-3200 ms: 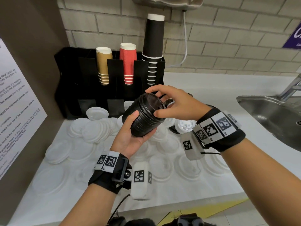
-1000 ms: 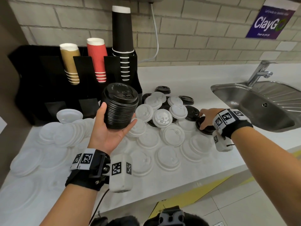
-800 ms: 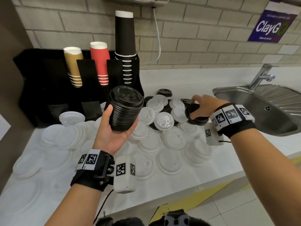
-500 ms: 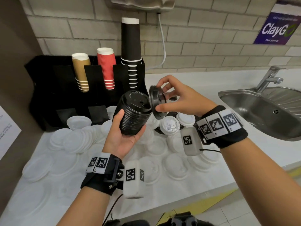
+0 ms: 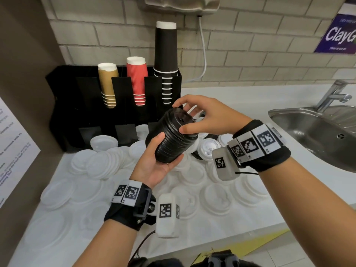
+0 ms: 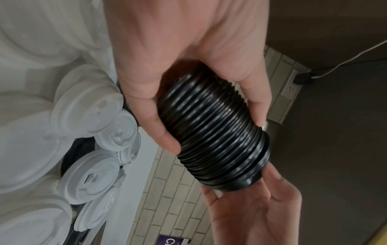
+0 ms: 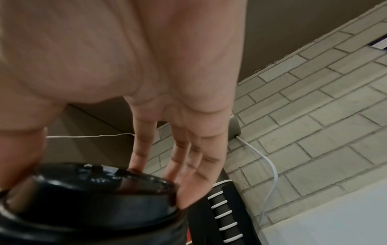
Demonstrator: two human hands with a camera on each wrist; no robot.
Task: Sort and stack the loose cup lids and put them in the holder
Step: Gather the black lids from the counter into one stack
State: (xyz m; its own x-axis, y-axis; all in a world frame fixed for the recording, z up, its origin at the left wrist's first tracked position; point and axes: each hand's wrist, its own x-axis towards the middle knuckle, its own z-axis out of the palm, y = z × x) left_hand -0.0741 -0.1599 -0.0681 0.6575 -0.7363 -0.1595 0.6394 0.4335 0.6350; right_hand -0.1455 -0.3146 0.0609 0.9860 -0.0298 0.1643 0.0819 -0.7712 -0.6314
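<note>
My left hand (image 5: 168, 149) grips a tall stack of black lids (image 5: 173, 141), tilted, above the counter. My right hand (image 5: 181, 117) pinches the top black lid (image 5: 182, 120) by its rim, thumb in front and fingers behind, and the lid sits on the stack. The left wrist view shows the ribbed stack (image 6: 215, 132) between thumb and fingers. In the right wrist view the top lid (image 7: 94, 187) lies under my fingers (image 7: 178, 162). Several loose white lids (image 5: 194, 172) cover the counter. The black holder (image 5: 90, 105) stands at the back left.
Brown (image 5: 107, 85), red (image 5: 136, 79) and black (image 5: 165, 60) cup stacks stand in the holder. A steel sink (image 5: 317, 132) with a tap (image 5: 333, 95) is at the right. A wall with a paper notice (image 5: 13, 151) bounds the left. The counter's front edge (image 5: 231, 236) runs below my wrists.
My right hand took a black lid from the counter near the sink, carried it left and set it on top of the stack. My left hand kept the stack.
</note>
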